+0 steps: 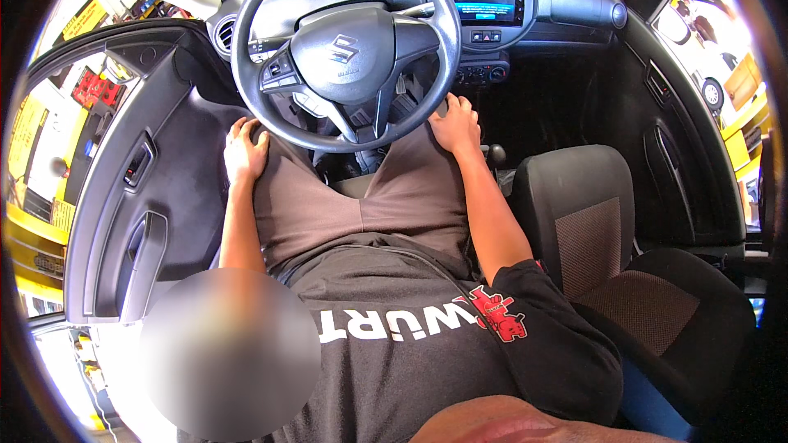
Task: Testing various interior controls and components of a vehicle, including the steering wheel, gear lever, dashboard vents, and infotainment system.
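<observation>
I sit in the driver's seat of a car, in brown trousers and a dark shirt. My left hand [245, 148] lies flat on my left knee, close to the door panel [156, 189], fingers draped over the knee. My right hand [455, 125] rests on my right knee, its fingertips just under the lower right rim of the steering wheel [246, 74]. Neither hand holds anything. The wheel hangs directly over my thighs, with its hub [345, 53] between my hands.
A lit centre screen [486, 2] and climate knobs [480, 74] sit right of the wheel. The gear lever [496, 152] stands beside my right knee. The passenger seat [607, 254] is on the right. The driver's door stands open on the left.
</observation>
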`<state>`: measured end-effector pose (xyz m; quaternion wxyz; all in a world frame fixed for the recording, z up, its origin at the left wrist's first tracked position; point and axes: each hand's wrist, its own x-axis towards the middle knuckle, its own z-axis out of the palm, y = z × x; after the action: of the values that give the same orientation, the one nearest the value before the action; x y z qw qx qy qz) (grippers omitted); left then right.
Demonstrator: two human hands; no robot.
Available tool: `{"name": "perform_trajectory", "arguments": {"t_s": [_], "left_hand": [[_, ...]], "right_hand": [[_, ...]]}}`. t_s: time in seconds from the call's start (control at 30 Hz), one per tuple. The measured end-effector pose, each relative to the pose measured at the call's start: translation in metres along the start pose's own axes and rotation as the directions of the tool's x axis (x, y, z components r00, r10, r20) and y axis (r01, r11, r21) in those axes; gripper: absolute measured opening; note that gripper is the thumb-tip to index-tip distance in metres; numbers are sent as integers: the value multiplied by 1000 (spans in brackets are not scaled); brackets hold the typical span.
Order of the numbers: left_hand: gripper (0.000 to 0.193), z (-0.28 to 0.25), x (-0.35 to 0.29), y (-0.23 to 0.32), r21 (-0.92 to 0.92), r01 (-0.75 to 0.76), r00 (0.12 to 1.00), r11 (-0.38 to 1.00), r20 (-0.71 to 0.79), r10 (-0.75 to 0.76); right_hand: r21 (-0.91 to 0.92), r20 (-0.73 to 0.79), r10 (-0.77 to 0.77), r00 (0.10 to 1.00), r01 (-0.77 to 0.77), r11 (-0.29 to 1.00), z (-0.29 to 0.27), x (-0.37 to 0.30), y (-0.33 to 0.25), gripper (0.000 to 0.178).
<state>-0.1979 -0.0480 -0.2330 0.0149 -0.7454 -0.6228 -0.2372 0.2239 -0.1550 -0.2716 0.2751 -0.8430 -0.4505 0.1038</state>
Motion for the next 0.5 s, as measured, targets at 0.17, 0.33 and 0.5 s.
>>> {"name": "perform_trajectory", "arguments": {"t_s": [0.17,0.33,0.5], "left_hand": [[46,7,5,-12,-163,4,999,987,-49,-12],[53,-9,16,22,-927,78,984,368,14,-176],[38,-17,13,81,-980,157,987,125,153,-45]], "right_hand": [[16,10,-1,1000,1,1000,-4,-3,0,76],[-8,19,1,1000,-1,1000,-2,0,1,76],[12,22,-1,1000,1,1000,-3,-2,-2,76]]}}
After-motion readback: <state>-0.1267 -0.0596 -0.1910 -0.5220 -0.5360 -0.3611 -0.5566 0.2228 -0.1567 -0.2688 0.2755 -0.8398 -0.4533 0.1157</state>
